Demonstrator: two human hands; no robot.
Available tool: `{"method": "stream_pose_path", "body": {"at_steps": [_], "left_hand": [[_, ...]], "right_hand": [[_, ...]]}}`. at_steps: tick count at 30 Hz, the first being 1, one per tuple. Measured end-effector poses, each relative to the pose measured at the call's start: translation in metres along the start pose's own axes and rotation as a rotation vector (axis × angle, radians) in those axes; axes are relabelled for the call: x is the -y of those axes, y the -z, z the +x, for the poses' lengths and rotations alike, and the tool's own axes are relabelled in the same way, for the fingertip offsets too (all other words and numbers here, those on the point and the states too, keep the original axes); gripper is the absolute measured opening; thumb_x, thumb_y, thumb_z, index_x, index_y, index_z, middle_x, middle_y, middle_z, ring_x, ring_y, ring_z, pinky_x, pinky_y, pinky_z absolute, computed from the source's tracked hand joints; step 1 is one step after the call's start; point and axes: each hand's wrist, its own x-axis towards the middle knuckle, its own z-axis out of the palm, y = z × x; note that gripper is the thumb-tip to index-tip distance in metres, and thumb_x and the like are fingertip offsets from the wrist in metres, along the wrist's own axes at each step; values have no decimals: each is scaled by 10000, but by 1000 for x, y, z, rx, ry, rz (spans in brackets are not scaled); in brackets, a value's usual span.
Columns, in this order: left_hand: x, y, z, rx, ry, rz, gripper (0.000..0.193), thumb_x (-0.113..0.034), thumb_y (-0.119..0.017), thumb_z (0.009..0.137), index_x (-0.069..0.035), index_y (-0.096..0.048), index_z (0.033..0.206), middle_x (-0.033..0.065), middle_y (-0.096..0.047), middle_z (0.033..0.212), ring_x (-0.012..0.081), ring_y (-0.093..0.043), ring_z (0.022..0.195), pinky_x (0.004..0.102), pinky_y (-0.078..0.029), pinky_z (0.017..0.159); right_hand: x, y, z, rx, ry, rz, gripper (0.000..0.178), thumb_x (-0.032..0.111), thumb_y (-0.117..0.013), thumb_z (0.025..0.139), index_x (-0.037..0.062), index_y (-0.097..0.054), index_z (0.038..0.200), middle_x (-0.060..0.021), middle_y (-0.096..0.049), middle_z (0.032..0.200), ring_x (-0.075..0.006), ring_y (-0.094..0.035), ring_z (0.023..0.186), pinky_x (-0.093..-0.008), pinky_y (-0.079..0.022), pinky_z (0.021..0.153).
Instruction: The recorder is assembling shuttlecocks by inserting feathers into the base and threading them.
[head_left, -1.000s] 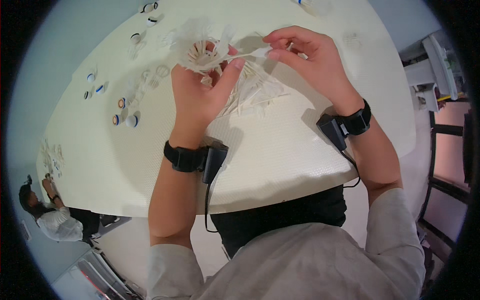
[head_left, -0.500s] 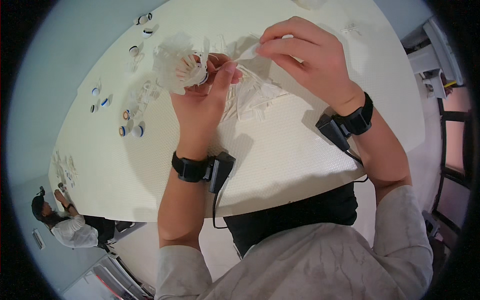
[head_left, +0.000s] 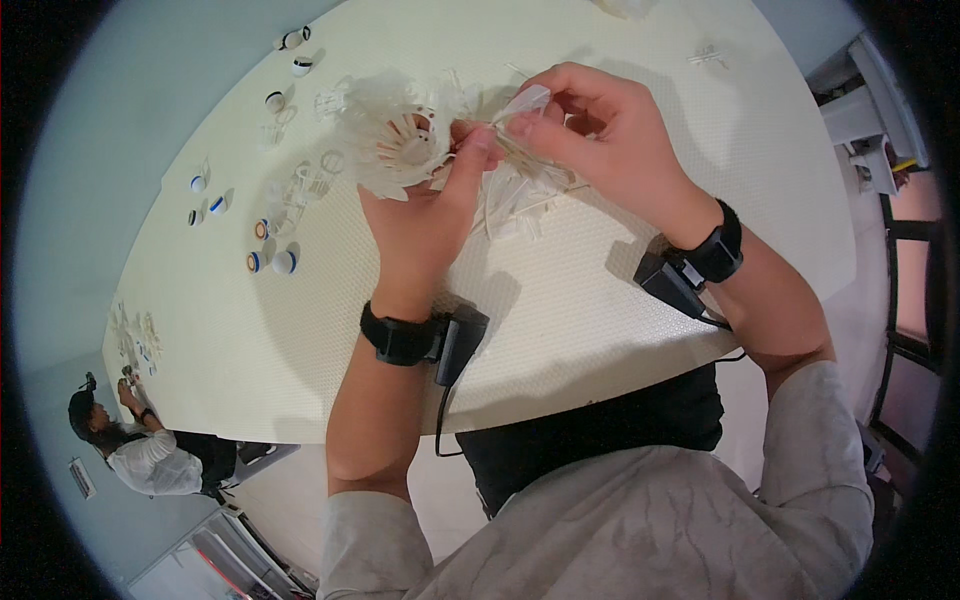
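My left hand [head_left: 425, 225] is closed around a white feather shuttlecock [head_left: 392, 140], tilted so that the inside of its skirt shows. The thumb of that hand presses against its fingers at the right of the skirt. My right hand [head_left: 635, 140] pinches a loose white feather [head_left: 528, 104], whose lower end reaches toward the left thumb. Whether the feather touches the shuttlecock cannot be made out. Under both hands lies a pile of loose white feathers and quills [head_left: 520, 205]. The shuttlecock's base is hidden by the skirt and hand.
Several cork shuttlecock heads [head_left: 285, 262] with coloured bands lie at the left of the white textured table [head_left: 580, 320], near pale ring-like scraps [head_left: 298, 190]. A few quill pieces [head_left: 707, 57] lie far right. Another person [head_left: 155, 458] sits at the table's left end.
My right hand has drawn closer to the left and lower, bringing the feather beside the left thumb. The shuttlecock has shifted right and turned, showing more of its skirt's inside.
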Motion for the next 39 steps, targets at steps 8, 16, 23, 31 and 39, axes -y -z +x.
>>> {"method": "stream_pose_path", "body": {"at_steps": [8,16,23,31,39], "left_hand": [[-4,-6,-3,13,48,44,220,88,-657,877,-34,-477,913,126,-661,889,191,-685,775,311,-584,710],[1,-2,-2,-66,-23,43,149,54,-689,853,72,-630,988,122,-713,893,169,-701,791,288,-575,742],[6,5,-2,-37,-94,285,151,-101,-762,861,-17,-687,961,35,-733,899,139,-698,807,271,-533,759],[1,-2,-4,5,-89,321,265,78,-658,892,-48,-425,896,182,-676,993,209,-689,858,326,-570,805],[1,-1,-5,-21,-116,370,121,-153,-708,912,-51,-726,973,23,-741,874,132,-698,841,261,-524,744]], "right_hand": [[-7,3,1,-89,80,-16,181,196,-716,898,32,-724,976,33,-616,711,-23,-471,627,-201,-389,562],[1,4,2,-77,176,-54,400,165,-818,794,105,-630,1141,24,-597,910,-41,-508,660,-195,-405,553],[0,5,2,-69,256,-156,509,66,-816,780,131,-545,1205,34,-591,1019,-26,-561,711,-177,-355,516],[-2,8,1,-55,316,-149,323,196,-769,852,106,-640,1134,21,-631,949,-33,-472,618,-189,-360,512],[-9,7,4,-61,300,-127,243,162,-676,924,81,-636,1149,31,-642,877,-22,-406,575,-194,-335,505]]}}
